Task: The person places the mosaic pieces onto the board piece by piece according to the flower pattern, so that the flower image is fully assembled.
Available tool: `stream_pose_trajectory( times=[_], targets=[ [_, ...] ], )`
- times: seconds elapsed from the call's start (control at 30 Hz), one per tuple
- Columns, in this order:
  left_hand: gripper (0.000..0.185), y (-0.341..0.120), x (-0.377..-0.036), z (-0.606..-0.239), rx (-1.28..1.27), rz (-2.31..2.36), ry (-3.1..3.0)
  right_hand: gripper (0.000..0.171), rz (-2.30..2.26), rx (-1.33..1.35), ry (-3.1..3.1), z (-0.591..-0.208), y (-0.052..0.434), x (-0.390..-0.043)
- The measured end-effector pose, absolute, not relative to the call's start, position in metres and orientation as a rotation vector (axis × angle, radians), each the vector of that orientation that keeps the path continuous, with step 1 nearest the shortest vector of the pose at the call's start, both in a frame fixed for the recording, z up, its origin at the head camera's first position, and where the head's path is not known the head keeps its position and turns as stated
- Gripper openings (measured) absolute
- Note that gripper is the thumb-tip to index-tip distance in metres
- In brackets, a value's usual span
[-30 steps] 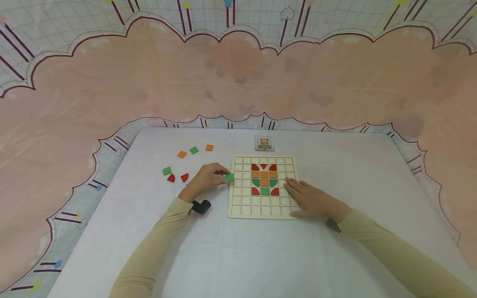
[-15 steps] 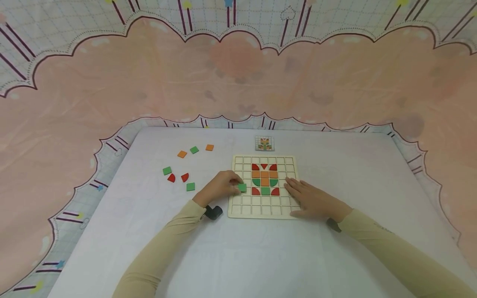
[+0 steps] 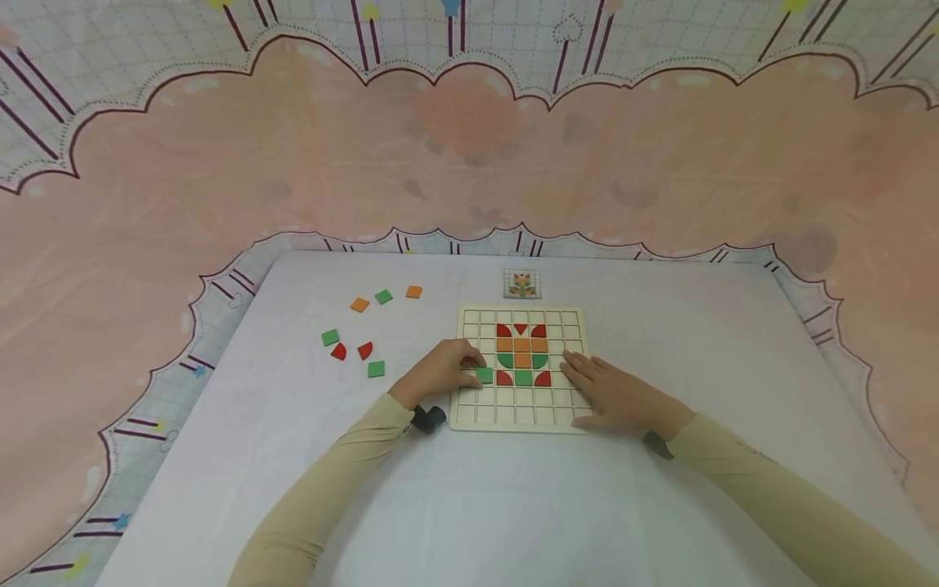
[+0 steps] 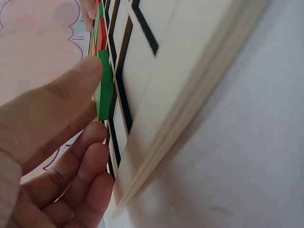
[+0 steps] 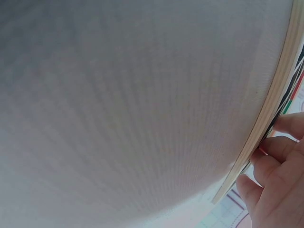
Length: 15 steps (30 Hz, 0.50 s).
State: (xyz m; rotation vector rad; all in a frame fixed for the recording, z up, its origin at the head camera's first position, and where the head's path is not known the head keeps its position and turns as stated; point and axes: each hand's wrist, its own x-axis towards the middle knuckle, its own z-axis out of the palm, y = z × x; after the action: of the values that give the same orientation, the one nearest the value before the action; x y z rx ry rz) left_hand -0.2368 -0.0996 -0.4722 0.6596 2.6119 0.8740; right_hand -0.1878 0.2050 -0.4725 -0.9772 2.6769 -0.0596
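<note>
A wooden grid board (image 3: 477,420) lies on the white table, with a pattern of red, orange and green tiles (image 3: 522,352) in its middle. My left hand (image 3: 443,373) pinches a green square tile (image 3: 484,375) and holds it down on a board cell just left of a red quarter-circle tile. In the left wrist view the thumb and fingers hold the green tile (image 4: 104,85) against the board (image 4: 180,95). My right hand (image 3: 612,395) rests flat with straight fingers on the board's right side; its fingertips (image 5: 278,156) touch the board's edge (image 5: 270,104).
Loose tiles lie left of the board: two orange squares (image 3: 359,305), green squares (image 3: 382,297) (image 3: 330,337) (image 3: 376,368) and two red quarter-circles (image 3: 364,350). A small pattern card (image 3: 522,284) lies behind the board. A patterned pink cloth surrounds the table.
My left hand has carried the green tile rightward from the board's left edge onto a cell beside the red quarter-circle. The right hand has stayed on the board.
</note>
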Motion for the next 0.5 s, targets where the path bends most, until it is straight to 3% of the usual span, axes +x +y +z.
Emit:
stream_pose_trajectory(
  times=[0.5],
  targets=[
    [0.026, -0.1003, -0.2364, -0.4701, 0.721, 0.845, 2.618, 0.087, -0.079, -0.971, 2.680, -0.4702, 0.2044, -0.1861]
  ],
)
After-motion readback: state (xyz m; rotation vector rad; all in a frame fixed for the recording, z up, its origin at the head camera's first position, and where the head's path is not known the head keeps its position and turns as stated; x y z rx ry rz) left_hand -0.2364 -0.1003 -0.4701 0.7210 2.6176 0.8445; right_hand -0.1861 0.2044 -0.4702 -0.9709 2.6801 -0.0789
